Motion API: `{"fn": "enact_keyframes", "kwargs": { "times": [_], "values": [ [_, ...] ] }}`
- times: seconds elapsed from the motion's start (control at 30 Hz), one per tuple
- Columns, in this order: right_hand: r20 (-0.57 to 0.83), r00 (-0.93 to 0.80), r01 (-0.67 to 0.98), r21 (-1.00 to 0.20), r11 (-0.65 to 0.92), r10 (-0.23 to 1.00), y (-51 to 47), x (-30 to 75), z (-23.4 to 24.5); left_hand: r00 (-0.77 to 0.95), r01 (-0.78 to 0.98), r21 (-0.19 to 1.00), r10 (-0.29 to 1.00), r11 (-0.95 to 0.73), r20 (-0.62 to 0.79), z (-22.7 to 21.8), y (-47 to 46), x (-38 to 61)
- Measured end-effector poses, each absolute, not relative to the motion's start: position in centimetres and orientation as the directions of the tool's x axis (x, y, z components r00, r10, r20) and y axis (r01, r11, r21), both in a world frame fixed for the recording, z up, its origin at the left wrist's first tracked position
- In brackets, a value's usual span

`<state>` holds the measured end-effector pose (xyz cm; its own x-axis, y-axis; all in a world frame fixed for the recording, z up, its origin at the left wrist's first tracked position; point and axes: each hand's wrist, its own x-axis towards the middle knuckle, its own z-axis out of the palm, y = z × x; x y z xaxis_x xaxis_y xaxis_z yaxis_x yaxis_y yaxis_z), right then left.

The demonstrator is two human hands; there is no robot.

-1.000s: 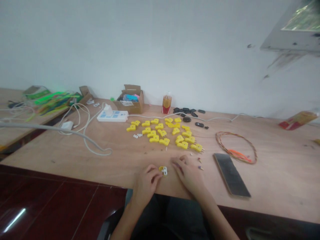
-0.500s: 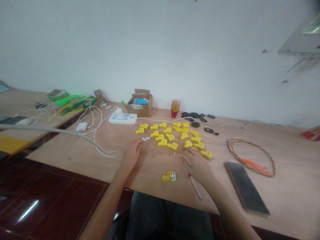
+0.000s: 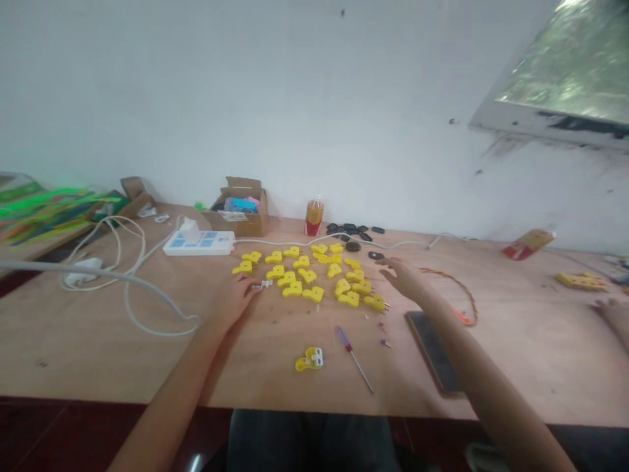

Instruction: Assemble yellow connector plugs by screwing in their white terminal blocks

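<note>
My left hand rests on the table with its fingertips beside some small white plastic pieces; whether it touches them I cannot tell. Held over the table at the right, my right hand is open, fingers apart, near a small black oval part. Several yellow two-pin plugs lie between the hands. Closer to me is an opened yellow plug with a white insert. A screwdriver with a purplish handle lies to its right.
A white power strip with cables, a cardboard box and a bottle stand behind. Black parts lie near the wall. A dark phone-like slab and orange wire are under my right arm. Another person's hand shows at far right.
The view has swung right. My right hand has lifted off the plugs and moved right and away, uncovering the screwdriver's handle. My left hand stays by the white pieces.
</note>
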<state>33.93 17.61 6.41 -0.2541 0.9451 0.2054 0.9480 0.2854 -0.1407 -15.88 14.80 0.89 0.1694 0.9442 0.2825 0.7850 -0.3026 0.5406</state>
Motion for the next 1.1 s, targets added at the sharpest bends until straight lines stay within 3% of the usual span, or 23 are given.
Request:
{"fn": "enact_keyframes", "kwargs": {
  "times": [0.3, 0.53, 0.63, 0.7, 0.8, 0.93, 1.1],
  "values": [
    [-0.046, -0.433, 0.887, -0.196, 0.417, 0.9, 25.9, 32.0, 5.6, 0.104, 0.758, 0.588, 0.942, -0.282, 0.318, 0.9, 13.5, -15.9],
    [0.002, -0.381, 0.854, -0.381, 0.353, 0.925, 25.1, 32.4, 5.3, -0.035, 0.72, 0.65, 0.921, -0.245, 0.387, 2.6, 12.1, -14.9],
    [0.084, -0.365, 0.775, -0.524, 0.352, 0.927, 22.0, 31.8, 6.3, -0.112, 0.663, 0.722, 0.928, -0.196, 0.356, 3.1, 8.2, -12.4],
    [0.14, -0.38, 0.69, -0.616, 0.381, 0.914, 18.3, 30.5, 7.0, -0.112, 0.423, 0.896, 0.974, -0.132, 0.197, 3.5, 5.4, -9.7],
    [0.185, -0.437, 0.545, -0.725, 0.422, 0.88, 11.5, 27.4, 7.3, 0.045, 0.184, 0.982, 0.998, -0.047, 0.039, 4.9, 2.8, -5.3],
    [0.183, -0.459, 0.398, -0.832, 0.385, 0.869, 4.2, 23.1, 6.8, 0.103, 0.194, 0.975, 0.991, -0.107, 0.089, 6.2, 2.2, -1.9],
    [0.089, -0.421, 0.277, -0.935, 0.222, 0.903, 0.3, 20.0, 5.4, 0.096, 0.293, 0.936, 0.98, -0.194, 0.173, 4.7, 0.6, -3.0]
  ]
}}
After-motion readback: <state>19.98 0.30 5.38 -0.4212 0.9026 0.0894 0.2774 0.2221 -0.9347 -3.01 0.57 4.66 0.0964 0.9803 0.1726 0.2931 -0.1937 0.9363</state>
